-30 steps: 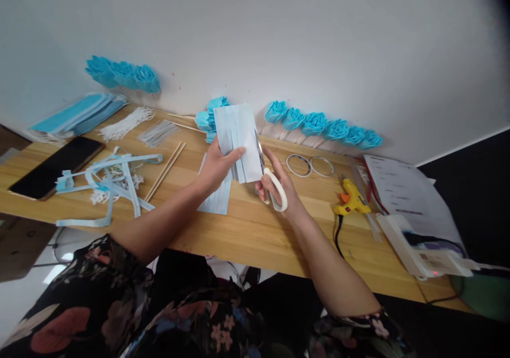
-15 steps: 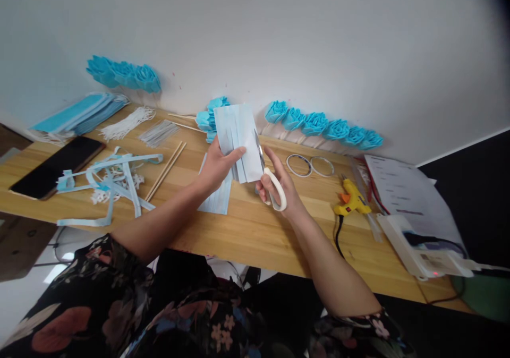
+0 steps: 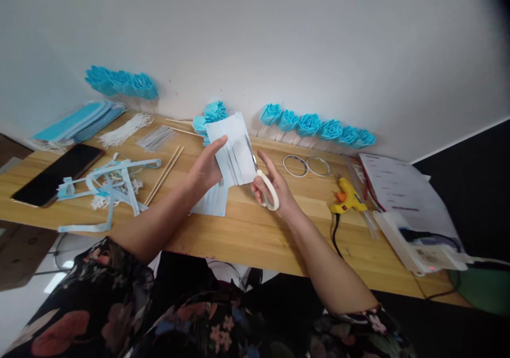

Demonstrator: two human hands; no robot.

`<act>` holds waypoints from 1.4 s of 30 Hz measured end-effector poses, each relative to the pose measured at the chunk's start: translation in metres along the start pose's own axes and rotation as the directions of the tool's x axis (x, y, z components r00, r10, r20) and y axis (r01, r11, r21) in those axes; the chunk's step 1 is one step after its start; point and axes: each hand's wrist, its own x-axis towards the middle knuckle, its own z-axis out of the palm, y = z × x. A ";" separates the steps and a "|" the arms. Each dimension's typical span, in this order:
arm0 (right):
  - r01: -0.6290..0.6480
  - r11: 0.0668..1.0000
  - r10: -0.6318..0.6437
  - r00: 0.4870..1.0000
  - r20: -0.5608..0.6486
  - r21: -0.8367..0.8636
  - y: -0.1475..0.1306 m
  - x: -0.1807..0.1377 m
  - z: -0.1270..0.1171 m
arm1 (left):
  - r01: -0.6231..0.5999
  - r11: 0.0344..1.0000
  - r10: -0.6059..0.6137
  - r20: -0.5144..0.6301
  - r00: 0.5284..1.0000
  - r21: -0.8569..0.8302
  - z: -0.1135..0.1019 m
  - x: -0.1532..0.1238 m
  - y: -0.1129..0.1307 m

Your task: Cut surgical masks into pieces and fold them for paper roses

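My left hand (image 3: 207,164) grips a pleated, pale blue face mask sheet (image 3: 235,151) by its left side, thumb on top, and holds it above the table. In my right hand (image 3: 274,185) are scissors (image 3: 271,192) with white handles, my fingers in the loops. Their blades lie along the right edge of the sheet; whether they are parted is hard to make out. Another light blue mask sheet (image 3: 213,201) lies flat on the table beneath. Just behind the held sheet are blue fabric flowers (image 3: 215,111) with wooden sticks, partly covered.
Rows of blue flowers (image 3: 308,125) lean by the wall. On the left are stacked masks (image 3: 82,120), white ear loops (image 3: 126,128), wires (image 3: 156,138), a phone (image 3: 58,175), cut strips (image 3: 125,180) and sticks (image 3: 164,175). Rightward lie tape rolls (image 3: 295,165), a yellow glue gun (image 3: 349,196) and a power strip (image 3: 418,249).
The held sheet has tilted and shifted slightly left and down, with the scissors following along its right edge. My left thumb has moved up and left on the sheet. The view has shifted slightly.
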 end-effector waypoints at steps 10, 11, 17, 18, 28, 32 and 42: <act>0.025 0.993 -0.014 0.996 0.093 -0.117 -0.001 -0.003 -0.003 | -0.082 0.964 0.130 -0.177 0.976 0.254 0.001 -0.003 -0.007; 0.032 0.991 -0.020 0.995 0.096 -0.127 -0.001 -0.003 -0.004 | -0.096 0.958 0.148 -0.176 0.973 0.271 0.001 -0.003 -0.008; 0.074 0.990 -0.063 0.994 0.093 -0.116 0.001 -0.002 -0.004 | -0.164 0.936 0.218 -0.147 0.965 0.311 0.002 -0.005 -0.013; 0.078 0.990 -0.068 0.994 0.086 -0.115 0.001 -0.002 -0.004 | -0.168 0.936 0.223 -0.154 0.963 0.308 0.002 -0.005 -0.013; 0.104 0.990 -0.102 0.994 0.031 -0.097 0.001 -0.003 -0.003 | -0.154 0.942 0.205 -0.149 0.967 0.298 0.005 -0.008 -0.014; 0.094 0.990 -0.092 0.996 0.024 -0.101 0.000 -0.003 -0.002 | -0.176 0.940 0.227 -0.149 0.963 0.294 0.003 -0.006 -0.015; 0.080 0.994 -0.081 0.997 -0.005 -0.071 0.004 -0.001 -0.001 | -0.192 0.937 0.239 -0.134 0.962 0.292 0.004 -0.007 -0.013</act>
